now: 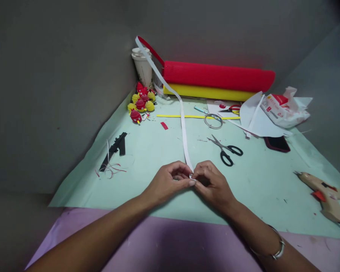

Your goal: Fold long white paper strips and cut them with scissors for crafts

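Note:
A long narrow paper strip (pixel 184 130), white on the side facing me and red on its far stretch, runs from my fingers up over the table. Its far end loops back by the red roll. My left hand (pixel 168 179) pinches the near end between thumb and fingers. Against it, my right hand (pixel 215 185) also pinches the strip's end, fingertips nearly touching the left ones. A small curled bit shows between the fingertips; its exact shape is hidden. Black-handled scissors (pixel 226 149) lie open beyond my right hand.
Red (pixel 215 75) and yellow (pixel 209 90) corrugated rolls lie at the back beside a paper cup (pixel 144 68). Small red and yellow figures (pixel 141 102) cluster left. A glue gun (pixel 323 192), phone (pixel 277 144) and tissue pack (pixel 283 111) are right; black card scraps (pixel 115 151) left.

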The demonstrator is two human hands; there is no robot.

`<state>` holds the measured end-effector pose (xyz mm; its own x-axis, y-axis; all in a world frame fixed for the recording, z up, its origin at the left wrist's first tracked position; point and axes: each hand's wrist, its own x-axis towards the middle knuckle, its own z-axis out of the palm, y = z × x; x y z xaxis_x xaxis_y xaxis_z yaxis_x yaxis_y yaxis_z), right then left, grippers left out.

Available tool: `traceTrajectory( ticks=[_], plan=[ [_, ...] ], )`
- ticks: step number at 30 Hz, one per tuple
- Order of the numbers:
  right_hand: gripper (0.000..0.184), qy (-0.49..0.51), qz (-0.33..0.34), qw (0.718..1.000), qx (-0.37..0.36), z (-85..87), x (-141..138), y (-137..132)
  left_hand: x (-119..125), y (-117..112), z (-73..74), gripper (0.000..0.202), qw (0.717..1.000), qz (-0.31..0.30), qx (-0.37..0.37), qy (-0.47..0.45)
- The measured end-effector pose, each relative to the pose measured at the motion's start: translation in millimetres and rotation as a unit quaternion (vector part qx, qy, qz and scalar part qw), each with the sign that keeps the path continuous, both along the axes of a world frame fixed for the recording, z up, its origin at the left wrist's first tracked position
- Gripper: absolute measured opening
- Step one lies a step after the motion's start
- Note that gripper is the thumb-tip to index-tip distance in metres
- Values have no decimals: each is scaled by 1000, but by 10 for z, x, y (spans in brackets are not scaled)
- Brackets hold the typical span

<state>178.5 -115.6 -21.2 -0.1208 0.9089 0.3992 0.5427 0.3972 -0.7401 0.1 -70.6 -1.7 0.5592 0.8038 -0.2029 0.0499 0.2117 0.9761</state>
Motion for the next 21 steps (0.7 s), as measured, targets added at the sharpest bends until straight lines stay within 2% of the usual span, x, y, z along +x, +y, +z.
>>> traceTrajectory(
  ticks=[8,21],
  plan=[
    [11,-4,3,1000,28,47,14,-10,-8,15,-37,18,999,32,26,17],
    [8,66,6,997,-44,73,-7,-23,22,-1,-11,18,999,48,12,3]
  ],
)
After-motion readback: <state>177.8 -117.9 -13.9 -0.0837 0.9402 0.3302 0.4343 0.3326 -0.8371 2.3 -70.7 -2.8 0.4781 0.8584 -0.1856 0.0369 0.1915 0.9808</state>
